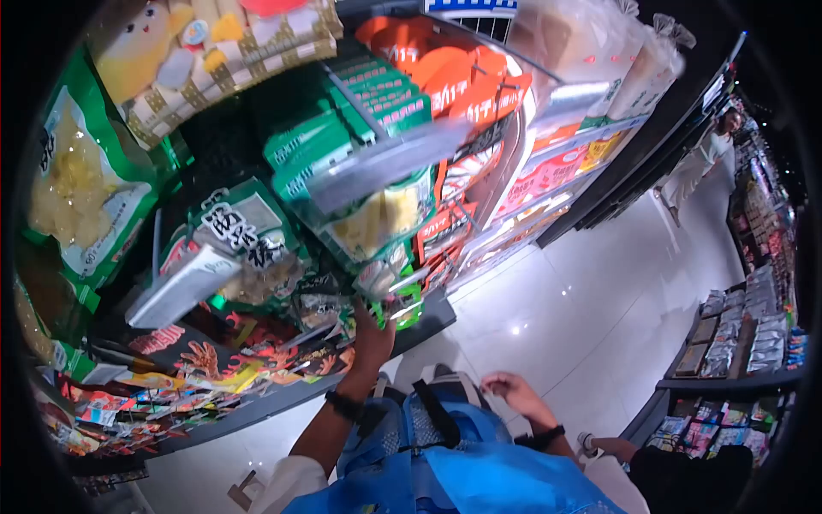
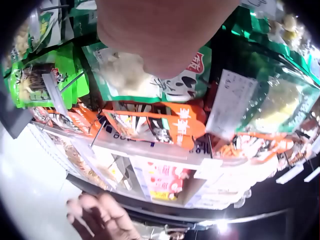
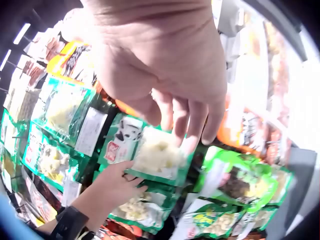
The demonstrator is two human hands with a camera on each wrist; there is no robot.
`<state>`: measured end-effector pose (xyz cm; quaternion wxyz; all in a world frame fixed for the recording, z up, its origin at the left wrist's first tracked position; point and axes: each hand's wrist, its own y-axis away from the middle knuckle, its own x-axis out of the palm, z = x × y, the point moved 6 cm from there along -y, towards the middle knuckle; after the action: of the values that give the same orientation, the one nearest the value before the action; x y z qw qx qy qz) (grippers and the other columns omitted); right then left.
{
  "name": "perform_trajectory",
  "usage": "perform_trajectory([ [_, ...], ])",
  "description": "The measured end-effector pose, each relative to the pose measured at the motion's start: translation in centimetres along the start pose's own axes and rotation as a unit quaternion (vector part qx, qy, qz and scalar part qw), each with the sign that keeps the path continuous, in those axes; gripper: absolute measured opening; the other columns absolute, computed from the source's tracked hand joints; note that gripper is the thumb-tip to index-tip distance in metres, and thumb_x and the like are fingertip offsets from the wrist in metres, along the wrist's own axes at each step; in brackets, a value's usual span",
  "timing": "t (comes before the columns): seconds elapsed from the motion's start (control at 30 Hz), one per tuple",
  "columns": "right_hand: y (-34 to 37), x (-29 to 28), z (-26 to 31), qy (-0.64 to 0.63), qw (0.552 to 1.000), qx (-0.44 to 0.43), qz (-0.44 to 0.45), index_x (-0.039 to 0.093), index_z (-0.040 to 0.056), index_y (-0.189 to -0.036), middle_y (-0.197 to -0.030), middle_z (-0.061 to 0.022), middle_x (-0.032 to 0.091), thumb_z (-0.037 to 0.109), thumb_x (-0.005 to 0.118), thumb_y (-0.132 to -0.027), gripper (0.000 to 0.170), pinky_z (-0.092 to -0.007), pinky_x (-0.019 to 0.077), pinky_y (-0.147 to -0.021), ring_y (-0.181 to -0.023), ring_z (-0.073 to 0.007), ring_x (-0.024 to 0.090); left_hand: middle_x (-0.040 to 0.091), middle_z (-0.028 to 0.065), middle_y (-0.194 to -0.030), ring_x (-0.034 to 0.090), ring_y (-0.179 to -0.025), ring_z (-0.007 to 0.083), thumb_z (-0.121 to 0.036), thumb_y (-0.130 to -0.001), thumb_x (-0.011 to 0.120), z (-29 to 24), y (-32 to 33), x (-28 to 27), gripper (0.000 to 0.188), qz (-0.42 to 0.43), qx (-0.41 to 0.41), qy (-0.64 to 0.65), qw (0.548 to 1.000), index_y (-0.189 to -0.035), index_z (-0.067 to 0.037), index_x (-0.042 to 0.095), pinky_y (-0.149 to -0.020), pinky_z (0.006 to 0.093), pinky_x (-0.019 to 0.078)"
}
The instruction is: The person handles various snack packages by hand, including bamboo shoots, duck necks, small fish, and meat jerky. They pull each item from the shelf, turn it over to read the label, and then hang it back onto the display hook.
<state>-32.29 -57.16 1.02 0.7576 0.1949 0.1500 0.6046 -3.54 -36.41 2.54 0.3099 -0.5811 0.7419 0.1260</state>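
Note:
In the right wrist view, my left hand (image 3: 112, 186) pinches the lower edge of a green food pouch (image 3: 155, 155), thumb against its front. Pale pieces show through the pouch's window, and it hangs on the rack among similar packs. From the head view, my left hand (image 1: 372, 336) reaches in at the rack's lower side, its fingertips partly hidden by packs. My right hand (image 1: 512, 394) hangs in the air over the aisle, fingers loosely bent and holding nothing. A bright green pouch (image 3: 237, 177) hangs beside the pinched one.
Price tags (image 1: 184, 287) stick out on hooks in front of the packs. Orange packs (image 1: 471, 81) hang further along, near bagged bread (image 1: 582, 51). A person (image 1: 706, 163) stands down the tiled aisle (image 1: 548, 300). Low shelves (image 1: 728, 343) line the right side.

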Motion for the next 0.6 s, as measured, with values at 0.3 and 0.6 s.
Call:
perform_trajectory([
  [0.3,6.3,6.0,18.3,0.056,0.992,-0.105,-0.042,0.067,-0.0017,-0.098,-0.098,-0.0080,0.069,0.005,0.054,-0.096,0.015,-0.0316,0.0485,-0.084,-0.093,-0.0186,0.064,0.068,0.0152,-0.099,0.071,-0.088,0.0251,-0.017,-0.097,0.055,14.6,9.1,-2.9,0.030,0.394,-0.329,0.325,0.795,-0.111,0.009,0.061,-0.079,0.0320,0.0575],
  [0.6,14.9,21.3,39.0,0.041,0.752,-0.519,0.404,0.039,-0.0163,-0.138,-0.143,-0.0346,0.038,0.061,0.054,-0.092,0.092,-0.0537,0.0367,-0.104,-0.128,-0.0443,0.045,0.067,0.0245,-0.099,0.071,-0.090,0.0348,-0.015,-0.090,0.059,27.5,15.6,-7.0,0.034,0.275,-0.449,0.264,0.808,-0.109,0.013,0.057,-0.066,0.0433,0.0613],
])
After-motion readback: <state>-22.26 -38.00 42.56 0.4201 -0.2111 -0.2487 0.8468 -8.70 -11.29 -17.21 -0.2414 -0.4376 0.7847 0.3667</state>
